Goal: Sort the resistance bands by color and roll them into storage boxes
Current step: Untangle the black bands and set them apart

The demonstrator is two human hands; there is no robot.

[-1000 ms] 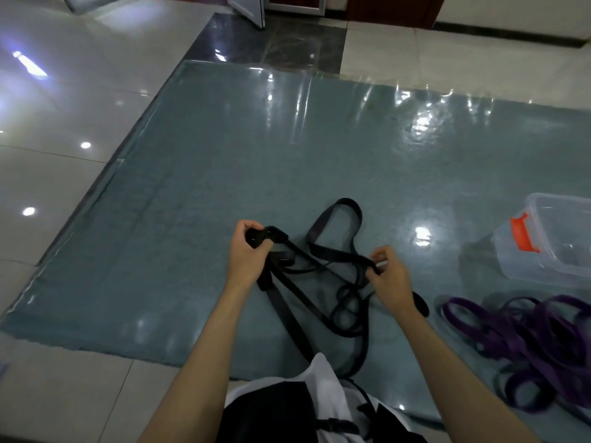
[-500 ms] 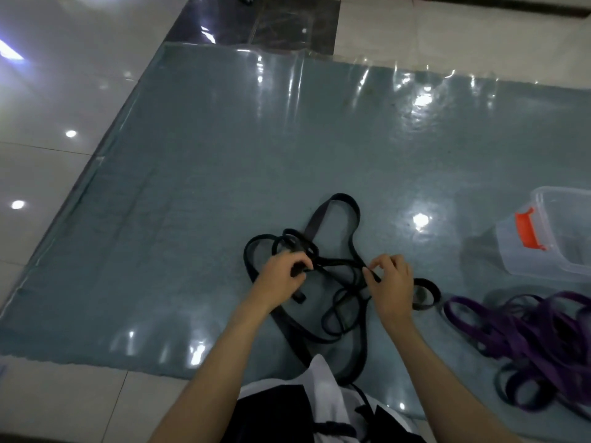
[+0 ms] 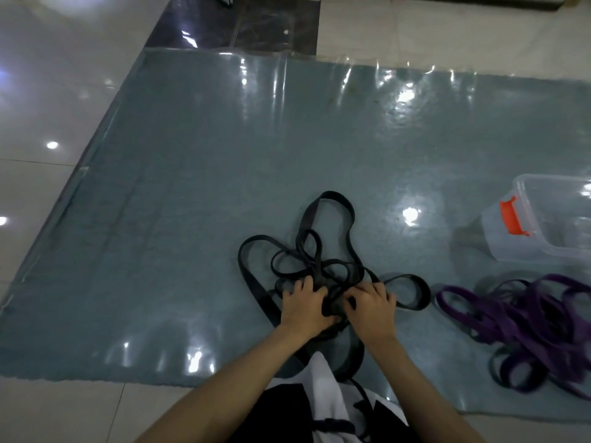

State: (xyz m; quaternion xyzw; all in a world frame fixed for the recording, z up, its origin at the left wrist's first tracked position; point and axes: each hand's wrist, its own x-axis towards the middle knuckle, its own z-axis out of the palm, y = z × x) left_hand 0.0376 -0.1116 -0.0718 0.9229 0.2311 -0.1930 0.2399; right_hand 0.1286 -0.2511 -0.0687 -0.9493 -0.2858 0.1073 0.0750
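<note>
While the black resistance bands (image 3: 307, 251) lie in a loose tangle on the grey-blue mat (image 3: 192, 219) straight in front of me, I have both hands down on the near part of the heap. My left hand (image 3: 305, 306) rests knuckles-up with its fingers curled into the black straps, gripping a bunch of them. My right hand (image 3: 371, 306) sits just beside it, almost touching, its fingers bent round the same knot of band between the two hands. Loops of black strap spread away from my fingers toward the far side, one long loop reaching farthest, and another loop pokes out to the right of my right hand. Further right on the mat lies a pile of purple resistance bands (image 3: 524, 318), apart from the black ones. Beyond that pile stands a clear storage box (image 3: 550, 219) with an orange latch (image 3: 513, 215) on its near end, open at the top. A clear plastic sheet covers the mat, and pale glossy floor tiles (image 3: 48, 107) surround it.
</note>
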